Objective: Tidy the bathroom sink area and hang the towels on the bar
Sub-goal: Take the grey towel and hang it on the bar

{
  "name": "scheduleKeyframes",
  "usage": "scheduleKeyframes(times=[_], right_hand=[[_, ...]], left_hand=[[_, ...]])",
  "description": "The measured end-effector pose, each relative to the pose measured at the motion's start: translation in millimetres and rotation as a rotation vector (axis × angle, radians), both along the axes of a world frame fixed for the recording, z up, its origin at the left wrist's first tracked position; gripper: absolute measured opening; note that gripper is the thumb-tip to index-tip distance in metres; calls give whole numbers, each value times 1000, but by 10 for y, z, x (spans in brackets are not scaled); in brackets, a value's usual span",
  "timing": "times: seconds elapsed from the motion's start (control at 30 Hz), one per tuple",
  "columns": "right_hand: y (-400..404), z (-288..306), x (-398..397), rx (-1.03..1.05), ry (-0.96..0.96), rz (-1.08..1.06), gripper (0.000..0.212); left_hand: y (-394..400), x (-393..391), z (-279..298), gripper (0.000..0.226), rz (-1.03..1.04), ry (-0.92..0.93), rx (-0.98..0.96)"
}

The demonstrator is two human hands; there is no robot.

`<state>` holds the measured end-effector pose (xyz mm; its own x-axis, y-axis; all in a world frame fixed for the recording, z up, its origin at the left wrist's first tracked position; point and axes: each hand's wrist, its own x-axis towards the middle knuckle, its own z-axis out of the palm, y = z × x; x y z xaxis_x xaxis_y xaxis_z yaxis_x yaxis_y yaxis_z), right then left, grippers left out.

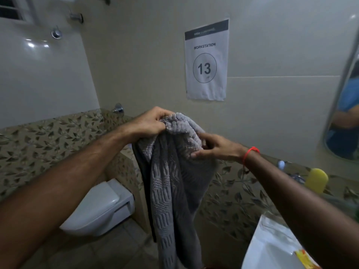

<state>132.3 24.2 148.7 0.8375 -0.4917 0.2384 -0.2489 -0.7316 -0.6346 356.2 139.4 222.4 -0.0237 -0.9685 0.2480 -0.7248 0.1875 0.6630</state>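
A grey textured towel (174,191) hangs down in front of the wall, bunched at its top. My left hand (153,121) grips the bunched upper edge from the left. My right hand (213,146), with a red thread at the wrist, pinches the towel's top from the right. The towel bar is hidden behind the towel and my hands. The white sink (270,247) shows at the lower right, its rim partly under my right forearm.
A white toilet (101,208) stands at the lower left beside a low tiled partition. A yellow bottle (316,180) and a chrome tap sit behind the sink. A mirror (343,113) hangs at the right edge. A paper sign (206,61) reading WORKSTATION 13 is on the wall.
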Motion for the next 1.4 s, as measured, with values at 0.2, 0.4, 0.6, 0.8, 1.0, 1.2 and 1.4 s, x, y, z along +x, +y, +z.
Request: scheduleKeyframes(times=[0.2,0.4,0.6,0.8,1.0,1.2,1.4], right_hand=[[-166,-268,-119,-141,727,-206,97],[-354,112,-471,-511,-10,-577,33],[-416,283,-490,-549,5,-609,11],[-497,211,-560,-450,-79,-588,9],[-574,283,-767,27,-284,-301,41],[-601,251,-918,200,-163,-229,49],[-552,318,-901,72,-335,-365,11]], left_hand=[[-98,147,-22,56,188,-201,-99],[13,606,-118,48,377,-620,-278],[62,816,-186,30,597,-800,-88],[-24,846,-329,26,581,-635,-240],[-91,899,-287,23,419,-364,-259],[-31,981,-292,20,244,-184,-139],[-116,1115,-223,38,282,-275,-118]])
